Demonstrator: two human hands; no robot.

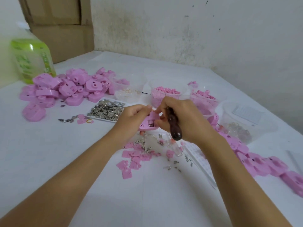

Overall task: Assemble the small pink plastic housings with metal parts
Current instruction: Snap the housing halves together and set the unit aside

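My left hand (133,117) grips a small pink housing (150,122) above the table's middle, open side up, with metal parts showing inside it. My right hand (177,117) is curled round a dark brown tool handle (173,124), and its fingertips touch the housing's right edge. The tool's tip is hidden behind the fingers. Below the hands lie flat pink plates (131,161) and small loose metal pieces (175,164). A white tray of silvery metal parts (106,110) sits just left of my left hand.
A heap of pink housings (65,89) fills the far left, beside a green bottle (32,59). Clear tubs hold rings (129,90), pink pellets (165,94) and pink bits (205,97). More housings (262,163) trail along the right. Cardboard boxes (60,25) stand behind.
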